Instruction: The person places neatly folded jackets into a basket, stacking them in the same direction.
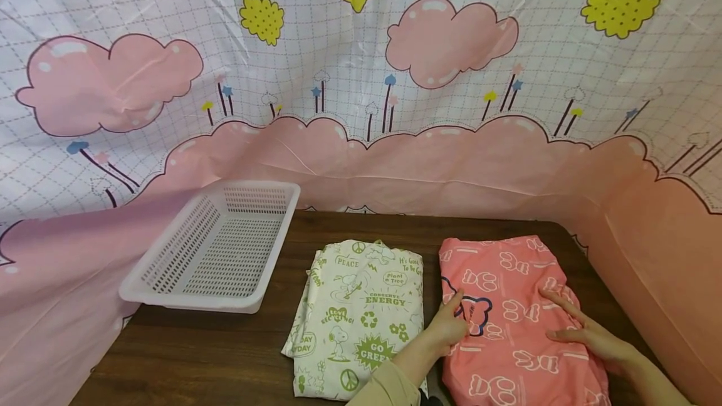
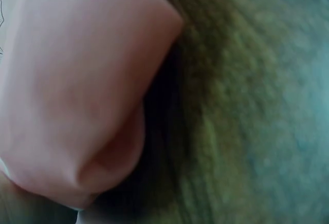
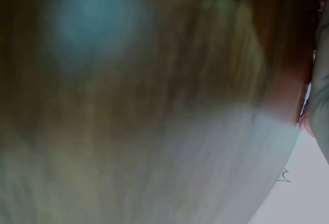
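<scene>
A folded pink cloth item with white bow and bear outlines [image 1: 510,346] lies on the right part of the table in the head view. My left hand [image 1: 445,331] touches its left side, beside a dark blue bear outline, with one finger extended. On the right side of the cloth rests my right hand [image 1: 598,340], its fingers spread. To the left lies a folded white cloth item with green prints [image 1: 369,331], partly covered by my left sleeve. Both wrist views are too close and blurred to show the fingers clearly.
A white perforated plastic basket [image 1: 256,302] stands at the left of the dark wooden table [image 1: 192,356], with nothing in it. A curtain with pink clouds [image 1: 451,168] hangs behind the table and down both sides.
</scene>
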The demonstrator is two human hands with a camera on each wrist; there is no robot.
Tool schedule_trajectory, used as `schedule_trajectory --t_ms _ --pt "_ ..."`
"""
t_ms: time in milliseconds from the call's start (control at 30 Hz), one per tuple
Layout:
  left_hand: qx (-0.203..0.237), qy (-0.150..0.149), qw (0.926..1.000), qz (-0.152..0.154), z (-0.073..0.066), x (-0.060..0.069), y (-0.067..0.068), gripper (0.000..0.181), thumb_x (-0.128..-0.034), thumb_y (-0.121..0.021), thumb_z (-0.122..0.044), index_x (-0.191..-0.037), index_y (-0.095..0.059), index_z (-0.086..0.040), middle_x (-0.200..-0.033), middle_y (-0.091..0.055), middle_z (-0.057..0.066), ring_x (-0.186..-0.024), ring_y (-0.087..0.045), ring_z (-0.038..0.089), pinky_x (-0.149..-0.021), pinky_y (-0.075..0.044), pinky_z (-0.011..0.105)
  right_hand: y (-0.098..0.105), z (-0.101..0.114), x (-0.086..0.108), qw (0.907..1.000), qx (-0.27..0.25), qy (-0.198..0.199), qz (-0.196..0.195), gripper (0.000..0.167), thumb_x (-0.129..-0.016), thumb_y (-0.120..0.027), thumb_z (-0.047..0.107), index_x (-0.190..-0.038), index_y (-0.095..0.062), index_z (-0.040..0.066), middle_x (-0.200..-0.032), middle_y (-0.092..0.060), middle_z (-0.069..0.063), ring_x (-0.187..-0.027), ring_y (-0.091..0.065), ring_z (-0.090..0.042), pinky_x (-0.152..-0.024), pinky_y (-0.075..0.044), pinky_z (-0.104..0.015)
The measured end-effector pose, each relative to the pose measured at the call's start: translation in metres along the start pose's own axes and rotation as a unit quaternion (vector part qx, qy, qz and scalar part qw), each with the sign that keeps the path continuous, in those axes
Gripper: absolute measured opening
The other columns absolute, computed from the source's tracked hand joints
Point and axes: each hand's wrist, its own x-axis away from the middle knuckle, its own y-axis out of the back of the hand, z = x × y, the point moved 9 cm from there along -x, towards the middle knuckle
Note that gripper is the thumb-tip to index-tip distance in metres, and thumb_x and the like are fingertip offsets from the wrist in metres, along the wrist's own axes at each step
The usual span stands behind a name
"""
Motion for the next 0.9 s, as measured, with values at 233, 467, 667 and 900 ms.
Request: schedule_trajectory --t_ms 233,467,667,900 --pt "0.008 -0.037 0.9993 -0.001 -0.006 0.000 0.000 0.086 -0.0724 -0.050 0.024 -0.150 -0.042 -0.014 -0.151 -0.033 0.024 -0.080 -0.056 0.020 -0.043 -0.025 0.021 0.001 0.002 0.003 0.9998 -0.016 0.000 -0.008 0.079 -0.100 -0.050 0.015 -0.157 0.002 0.032 -0.151 0.019 -0.017 -0.109 -0.037 0.009 -0.096 -0.040 -0.046" --pt "-0.001 -0.053 0.9985 0.008 -0.016 0.002 0.000 0.089 -0.0726 -0.048 0.023 -0.150 -0.041 -0.018 -0.151 -0.034 0.022 -0.101 -0.056 0.026 -0.043 -0.025 0.022 0.005 0.015 0.010 0.9976 -0.015 0.053 -0.042 0.077 -0.099 -0.051 0.010 -0.159 -0.006 0.026 -0.156 0.010 0.003 -0.111 -0.028 0.016 -0.088 -0.039 -0.025" --pt "-0.018 -0.086 0.9961 0.003 -0.037 0.009 0.000 0.091 -0.0709 -0.050 0.022 -0.149 -0.043 -0.022 -0.154 -0.029 0.019 -0.129 -0.043 0.029 -0.048 -0.032 0.023 0.003 0.035 0.018 0.9933 -0.041 0.106 -0.023 0.076 -0.100 -0.045 0.004 -0.159 -0.003 0.027 -0.139 -0.019 0.034 -0.112 -0.044 0.011 -0.086 -0.048 -0.021" --pt "-0.033 -0.103 0.9934 0.038 -0.069 0.022 -0.001 0.087 -0.0834 -0.052 0.016 -0.151 -0.036 -0.035 -0.159 -0.020 0.011 -0.102 -0.061 0.019 -0.040 -0.025 0.023 0.000 0.063 0.029 0.9837 -0.106 0.141 0.035 0.074 -0.102 -0.036 -0.002 -0.158 0.001 0.030 -0.137 -0.035 0.028 -0.115 -0.055 -0.003 -0.090 -0.053 -0.034"
